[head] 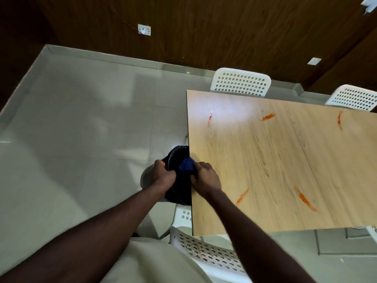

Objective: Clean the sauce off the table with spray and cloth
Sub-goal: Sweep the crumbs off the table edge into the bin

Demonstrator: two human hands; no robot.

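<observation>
A light wooden table (285, 160) carries several orange-red sauce streaks, such as one near the far left (210, 119), one at the far middle (268, 117) and one close to me (242, 196). At the table's left edge my left hand (163, 175) grips a black bag (176, 156) resting on a white chair seat. My right hand (206, 176) holds a blue cloth (186, 164) at the bag's opening, right at the table edge. No spray bottle is in sight.
White perforated chairs stand at the far side (240, 82), at the far right (354, 97) and just below me (206, 254). Pale tiled floor (81, 129) spreads to the left. A dark wooden wall (204, 27) closes the back.
</observation>
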